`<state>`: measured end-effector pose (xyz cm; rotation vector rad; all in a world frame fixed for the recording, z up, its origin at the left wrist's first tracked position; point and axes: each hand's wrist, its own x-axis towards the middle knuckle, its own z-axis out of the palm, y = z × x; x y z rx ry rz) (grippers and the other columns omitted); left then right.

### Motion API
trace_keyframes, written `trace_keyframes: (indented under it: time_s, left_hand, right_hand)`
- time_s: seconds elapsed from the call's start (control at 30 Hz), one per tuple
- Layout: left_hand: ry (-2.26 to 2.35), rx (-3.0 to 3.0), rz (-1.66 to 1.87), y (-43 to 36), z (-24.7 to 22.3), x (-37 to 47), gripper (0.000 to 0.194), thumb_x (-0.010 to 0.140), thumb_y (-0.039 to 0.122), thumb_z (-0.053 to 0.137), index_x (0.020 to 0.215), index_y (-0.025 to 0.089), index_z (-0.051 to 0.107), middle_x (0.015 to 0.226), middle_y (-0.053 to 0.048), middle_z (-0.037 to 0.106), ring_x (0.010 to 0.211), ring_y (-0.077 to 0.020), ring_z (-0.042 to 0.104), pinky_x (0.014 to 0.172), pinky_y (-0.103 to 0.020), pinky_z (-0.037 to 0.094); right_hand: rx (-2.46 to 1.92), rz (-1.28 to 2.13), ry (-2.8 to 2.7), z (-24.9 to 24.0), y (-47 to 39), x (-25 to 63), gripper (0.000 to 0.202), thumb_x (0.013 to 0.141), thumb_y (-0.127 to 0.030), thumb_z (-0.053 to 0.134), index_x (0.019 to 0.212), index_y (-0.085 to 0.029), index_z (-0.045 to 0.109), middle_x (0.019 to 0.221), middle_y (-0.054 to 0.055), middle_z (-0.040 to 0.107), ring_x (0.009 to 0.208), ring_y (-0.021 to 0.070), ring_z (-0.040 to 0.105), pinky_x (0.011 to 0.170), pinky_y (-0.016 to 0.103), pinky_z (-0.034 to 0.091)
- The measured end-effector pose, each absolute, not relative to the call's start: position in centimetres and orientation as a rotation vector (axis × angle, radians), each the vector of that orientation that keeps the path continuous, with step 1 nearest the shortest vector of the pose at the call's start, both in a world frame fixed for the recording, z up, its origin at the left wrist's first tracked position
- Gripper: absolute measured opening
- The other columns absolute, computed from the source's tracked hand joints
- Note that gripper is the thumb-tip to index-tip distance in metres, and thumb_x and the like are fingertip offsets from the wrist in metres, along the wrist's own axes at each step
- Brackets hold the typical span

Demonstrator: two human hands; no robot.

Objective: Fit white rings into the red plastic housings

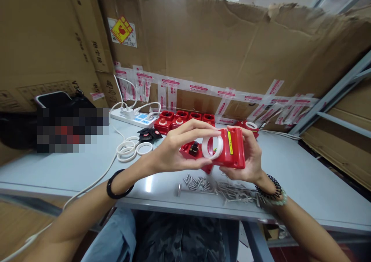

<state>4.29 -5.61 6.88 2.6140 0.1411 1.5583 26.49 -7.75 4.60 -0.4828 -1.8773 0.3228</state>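
Observation:
My right hand (251, 153) grips a red plastic housing (238, 148) by its right end, holding it up over the table. A yellow label (230, 142) runs across its face. My left hand (174, 148) pinches a white ring (205, 148) between thumb and fingers. The ring is held at the housing's left part; whether it is seated there I cannot tell. A small black part (194, 148) shows just left of the ring, partly framed by my fingers. Below the hands lie several screws (197, 182) and a bunch of thin metal pieces (236, 192).
Several red housings (164, 126) stand at the back, with another red unit (251, 126) farther right. Loose white rings (144, 148), small black packets (148, 135) and a power strip (136, 118) lie left. A white cable (100, 179) crosses the table. Cardboard (203, 41) walls the back.

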Motion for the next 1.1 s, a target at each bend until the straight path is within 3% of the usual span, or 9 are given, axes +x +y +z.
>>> trace_keyframes:
  time_s: [0.33,0.43,0.53,0.63,0.7,0.83,0.93,1.0,1.1]
  left_hand:
    - [0.062,2.679,1.359,-5.8,7.3,3.7,0.037,0.088,0.01,0.059,0.123,0.022,0.058,0.129,-0.011,0.059,0.121,-0.02,0.056,0.105,-0.037,0.047]
    - [0.055,2.611,1.335,-5.6,7.2,3.8,0.049,0.083,0.019,0.068,0.129,0.022,0.053,0.134,-0.011,0.056,0.128,-0.0248,0.05,0.11,-0.044,0.041]
    - [0.195,2.495,1.394,-5.5,6.9,4.1,0.067,0.075,0.034,0.077,0.134,0.022,0.049,0.135,-0.012,0.054,0.127,-0.0275,0.049,0.104,-0.043,0.047]
    - [0.383,2.454,1.39,-5.5,6.7,4.3,0.062,0.075,0.039,0.075,0.13,0.022,0.052,0.122,-0.01,0.06,0.114,-0.0241,0.057,0.091,-0.037,0.054]
    - [0.371,2.506,1.34,-5.5,6.7,4.2,0.059,0.077,0.036,0.074,0.13,0.022,0.053,0.118,-0.009,0.061,0.111,-0.0227,0.058,0.093,-0.037,0.053]
    - [0.2,2.633,1.276,-5.2,6.7,4.1,0.049,0.087,0.021,0.064,0.134,0.026,0.05,0.135,-0.01,0.053,0.126,-0.0228,0.049,0.108,-0.041,0.041]
    - [0.252,2.572,1.325,-5.2,6.6,4.3,0.062,0.081,0.032,0.072,0.137,0.024,0.046,0.142,-0.012,0.047,0.13,-0.0269,0.045,0.108,-0.043,0.041]
    - [0.375,2.483,1.371,-5.2,6.5,4.4,0.062,0.078,0.038,0.074,0.133,0.023,0.05,0.132,-0.013,0.054,0.121,-0.0261,0.052,0.098,-0.04,0.049]
    - [0.379,2.505,1.343,-5.1,6.6,4.3,0.042,0.084,0.029,0.067,0.125,0.023,0.057,0.12,-0.009,0.061,0.113,-0.0225,0.057,0.096,-0.039,0.05]
  right_hand:
    - [-0.533,0.54,-1.856,5.0,-7.4,26.6,0.061,0.069,-0.052,0.072,0.12,-0.023,0.054,0.11,0.008,0.066,0.095,0.0222,0.065,0.082,0.035,0.055]
    - [-0.547,0.605,-1.805,4.8,-7.2,26.5,0.056,0.07,-0.052,0.072,0.116,-0.024,0.056,0.107,0.006,0.067,0.091,0.0206,0.066,0.078,0.033,0.055]
    - [-0.579,0.638,-1.788,4.8,-7.3,26.3,0.055,0.069,-0.053,0.072,0.114,-0.024,0.057,0.104,0.006,0.068,0.088,0.0206,0.066,0.075,0.033,0.055]
    - [-0.621,0.646,-1.796,4.8,-7.4,26.1,0.057,0.068,-0.053,0.072,0.114,-0.022,0.057,0.104,0.007,0.067,0.088,0.0208,0.065,0.074,0.033,0.056]
    - [-0.637,0.654,-1.791,4.6,-7.2,26.2,0.058,0.067,-0.053,0.072,0.113,-0.022,0.057,0.103,0.007,0.067,0.089,0.0208,0.065,0.075,0.034,0.056]
    - [-0.67,0.76,-1.742,4.0,-6.8,26.4,0.06,0.067,-0.057,0.07,0.114,-0.022,0.056,0.101,0.007,0.068,0.087,0.0214,0.066,0.075,0.035,0.056]
    - [-0.683,0.781,-1.714,3.9,-6.6,26.4,0.06,0.067,-0.055,0.072,0.115,-0.022,0.056,0.103,0.007,0.069,0.092,0.0231,0.066,0.078,0.037,0.056]
    - [-0.662,0.763,-1.72,3.9,-6.6,26.4,0.058,0.066,-0.052,0.074,0.114,-0.023,0.057,0.105,0.007,0.068,0.094,0.0232,0.066,0.08,0.037,0.056]
    - [-0.661,0.765,-1.713,3.6,-6.4,26.5,0.056,0.066,-0.049,0.075,0.112,-0.023,0.057,0.106,0.007,0.068,0.095,0.0222,0.066,0.082,0.037,0.056]
